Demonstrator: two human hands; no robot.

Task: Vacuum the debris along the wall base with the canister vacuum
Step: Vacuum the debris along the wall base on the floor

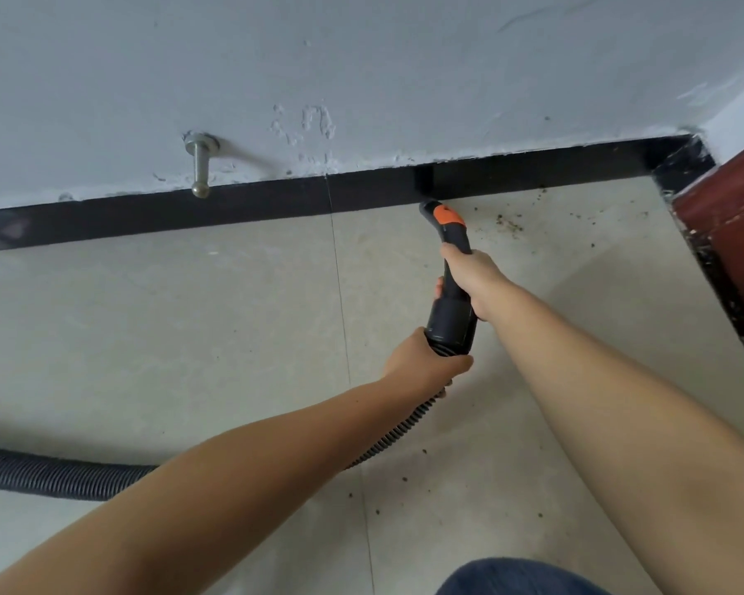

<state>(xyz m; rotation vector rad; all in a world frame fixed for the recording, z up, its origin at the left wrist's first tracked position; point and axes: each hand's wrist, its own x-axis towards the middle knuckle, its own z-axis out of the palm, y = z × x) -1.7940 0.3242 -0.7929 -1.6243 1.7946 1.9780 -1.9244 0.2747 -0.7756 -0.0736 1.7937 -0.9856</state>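
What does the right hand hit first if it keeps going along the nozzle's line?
The right hand grips the vacuum nozzle, pointing up toward the wall. Its tip already sits near the black baseboard, so the baseboard likely comes first; the exact gap is unclear.

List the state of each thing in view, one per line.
Vacuum nozzle: tip at the baseboard.
Right hand: grips the handle.
Left hand: grips the hose end.
Debris: lies scattered on the floor, right of the nozzle.
Door stopper: fixed to wall.

Two hands, left (422,362) and right (473,274), one vacuum nozzle (445,225), one hose (39,474), one doorstop (200,165).
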